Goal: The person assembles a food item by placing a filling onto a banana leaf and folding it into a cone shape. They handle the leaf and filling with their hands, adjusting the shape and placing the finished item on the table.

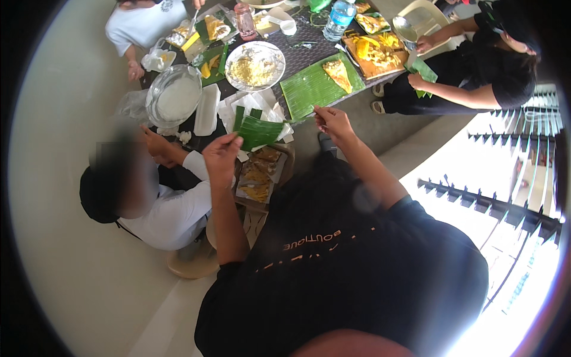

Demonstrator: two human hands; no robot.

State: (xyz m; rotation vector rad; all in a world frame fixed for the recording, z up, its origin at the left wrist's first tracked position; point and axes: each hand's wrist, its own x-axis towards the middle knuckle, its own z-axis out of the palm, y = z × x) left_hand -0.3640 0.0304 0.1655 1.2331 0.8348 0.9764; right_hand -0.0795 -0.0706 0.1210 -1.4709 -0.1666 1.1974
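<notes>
My left hand pinches a folded piece of green banana leaf by its lower left corner, holding it up by the table's near edge. My right hand is raised to its right with thumb and fingers pressed together. Whatever sits in that pinch is too small to make out. Just beyond the right fingertips, a large banana leaf lies flat on the table. A wedge of yellowish, filled food rests on it. Crumpled white paper lies behind the held leaf.
The dark woven table bears a bowl of pale yellow crumbly food, a bowl of white stuff, a water bottle and a board of yellow pieces. Co-workers sit left, far left and right. A stool with packed food stands close in.
</notes>
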